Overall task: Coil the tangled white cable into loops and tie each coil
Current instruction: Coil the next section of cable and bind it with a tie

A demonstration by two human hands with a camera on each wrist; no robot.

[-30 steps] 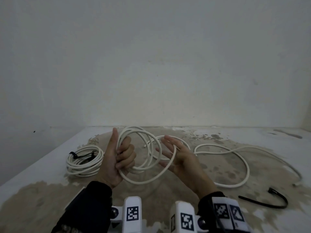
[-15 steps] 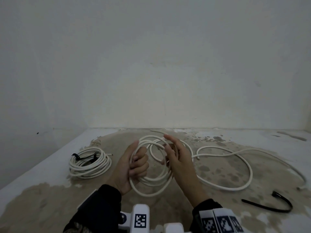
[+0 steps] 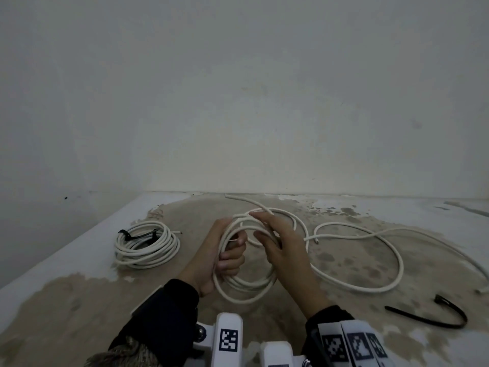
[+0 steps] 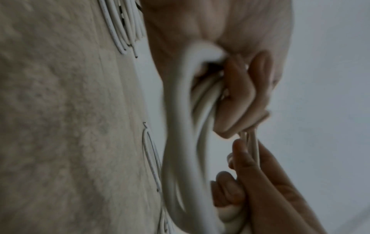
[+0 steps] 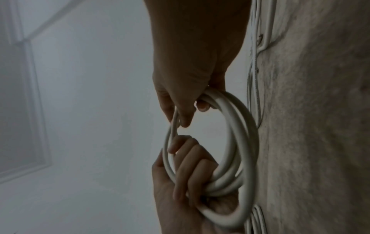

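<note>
Head view shows me my left hand (image 3: 222,256) fisted around the cable loops (image 3: 246,287), thumb up; my right hand (image 3: 281,246) pinches the top strands, fingers extended.

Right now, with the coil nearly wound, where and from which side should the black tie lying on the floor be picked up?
Probably by its straight tail: the black tie lies flat to the right of the right hand, its hooked end farthest away. Coming from above with the right hand seems best, since the left hand grips the coil.
</note>
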